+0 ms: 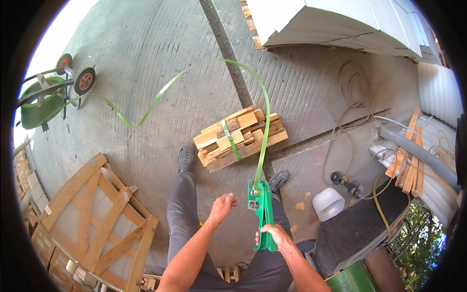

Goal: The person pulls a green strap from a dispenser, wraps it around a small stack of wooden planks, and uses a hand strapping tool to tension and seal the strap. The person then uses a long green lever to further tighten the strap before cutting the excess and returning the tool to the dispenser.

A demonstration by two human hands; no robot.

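My right hand (275, 235) grips the handles of a green strapping tensioner (264, 215), held upright in front of my right leg. From its head a green plastic strap (267, 106) arches up over the floor and runs left to the green strap dispenser cart. My left hand (222, 208) is free, its fingers partly curled, to the left of the tool. Beyond both hands lies a bundle of wooden offcuts (240, 138) on the concrete floor, with a green strap band (230, 140) around its middle and a metal seal on the band.
The wheeled strap dispenser cart (43, 96) stands at far left. A wooden crate frame (98, 219) is at lower left. White panels (339, 22) rest on wood at upper right. At right are a coiled hose (355, 85), a plastic container (328, 204) and wood strips (410, 164).
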